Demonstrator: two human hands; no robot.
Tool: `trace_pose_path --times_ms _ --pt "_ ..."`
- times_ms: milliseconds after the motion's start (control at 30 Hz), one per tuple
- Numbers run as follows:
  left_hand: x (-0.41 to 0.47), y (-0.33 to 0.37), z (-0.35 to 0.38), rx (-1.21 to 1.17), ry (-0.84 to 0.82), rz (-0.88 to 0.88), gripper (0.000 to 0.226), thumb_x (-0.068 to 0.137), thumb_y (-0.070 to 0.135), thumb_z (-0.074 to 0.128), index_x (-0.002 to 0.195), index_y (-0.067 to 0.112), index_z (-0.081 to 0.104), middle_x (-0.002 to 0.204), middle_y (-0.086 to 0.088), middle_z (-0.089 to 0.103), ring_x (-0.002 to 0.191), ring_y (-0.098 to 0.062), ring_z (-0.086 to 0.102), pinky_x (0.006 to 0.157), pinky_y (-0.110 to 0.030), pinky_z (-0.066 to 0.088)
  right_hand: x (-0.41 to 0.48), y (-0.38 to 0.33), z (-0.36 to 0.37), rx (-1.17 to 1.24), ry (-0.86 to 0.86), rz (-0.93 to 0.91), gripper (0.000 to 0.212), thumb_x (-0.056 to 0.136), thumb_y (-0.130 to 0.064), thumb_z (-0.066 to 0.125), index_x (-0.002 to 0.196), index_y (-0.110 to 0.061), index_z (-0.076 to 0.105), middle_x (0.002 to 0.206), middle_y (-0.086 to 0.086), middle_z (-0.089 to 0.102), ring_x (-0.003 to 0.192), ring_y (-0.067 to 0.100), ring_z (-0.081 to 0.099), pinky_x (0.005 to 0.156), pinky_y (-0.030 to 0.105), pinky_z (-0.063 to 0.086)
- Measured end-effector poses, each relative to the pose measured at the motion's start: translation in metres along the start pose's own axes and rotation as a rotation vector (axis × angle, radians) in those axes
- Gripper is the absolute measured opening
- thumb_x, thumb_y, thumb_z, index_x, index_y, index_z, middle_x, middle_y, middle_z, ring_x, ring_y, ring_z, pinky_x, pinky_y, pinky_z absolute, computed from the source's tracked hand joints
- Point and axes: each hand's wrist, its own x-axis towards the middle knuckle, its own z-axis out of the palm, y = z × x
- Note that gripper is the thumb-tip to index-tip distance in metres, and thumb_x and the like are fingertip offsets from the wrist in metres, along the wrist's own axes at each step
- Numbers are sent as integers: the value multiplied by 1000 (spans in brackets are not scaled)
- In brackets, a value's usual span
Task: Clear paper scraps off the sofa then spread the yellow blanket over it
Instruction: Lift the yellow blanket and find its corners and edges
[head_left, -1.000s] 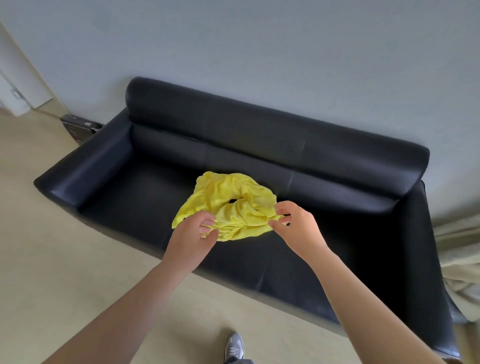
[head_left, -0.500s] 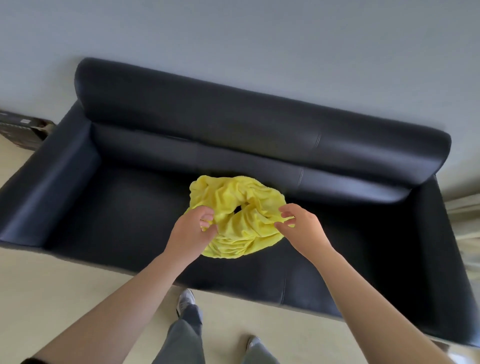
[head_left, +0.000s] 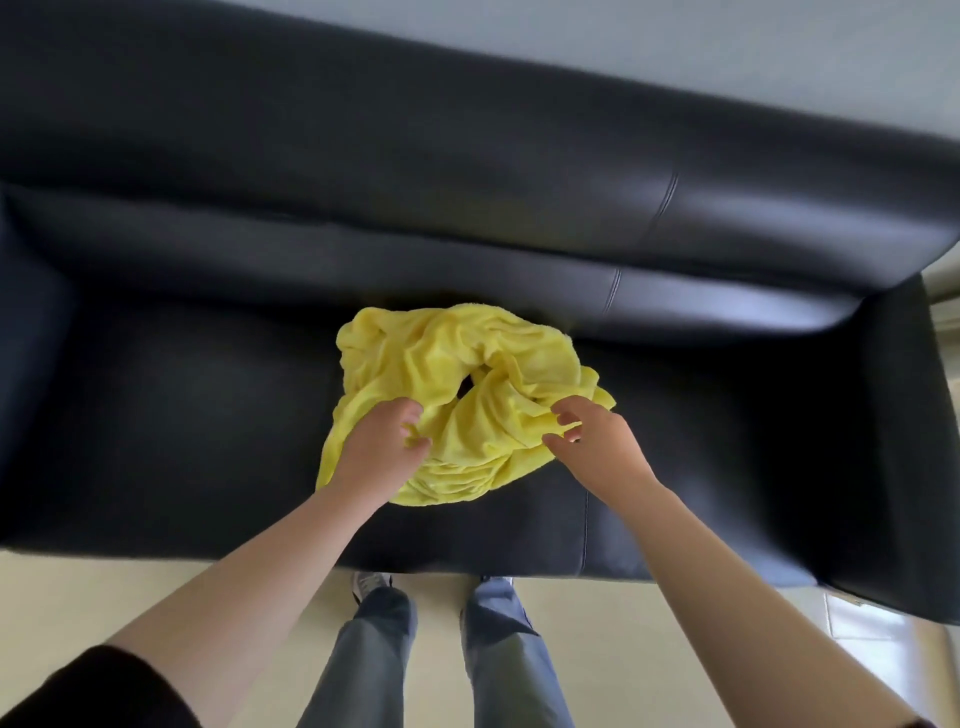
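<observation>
The yellow blanket (head_left: 457, 374) lay bunched in a soft, wrinkled ring on the middle seat of the smooth, glossy black sofa (head_left: 182, 415), with its far edge close to the backrest. Your left hand (head_left: 382, 452) was stretched over the seat's front edge, fingers and thumb curled into the fleecy folds at the near left. Your right hand (head_left: 597, 441) sat at the blanket's right edge with fingers loosely hooked and thumb apart. I cannot tell whether it held any cloth.

Head view, steeply downward, close over sofa (head_left: 182, 415)
</observation>
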Motion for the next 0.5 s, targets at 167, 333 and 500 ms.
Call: trace_pose_path --times_ms 167,333,500 --pt "37 -25 57 57 -45 -27 47 85 27 66 128 15 52 125 -1 55 106 -16 58 88 -30 48 42 22 21 -17 -5 -3 41 87 -26 65 127 -22 55 114 -4 60 98 15 60 82 33 53" --pt "66 -49 96 84 -73 -69 52 83 32 68 129 14 50 126 -3 54 111 -20 56 90 -33 47 71 45 49 -19 -14 -25 40 87 -25 65 126 -21 55 114 -4 60 98 13 60 75 27 49" --pt "88 -67 126 149 -32 -107 68 81 39 69 137 9 42 132 -8 50 120 -23 51 96 -33 42 86 66 80 -12 -36 -28 39 88 -25 65 125 -22 56 114 -3 60 98 14 60 79 29 51"
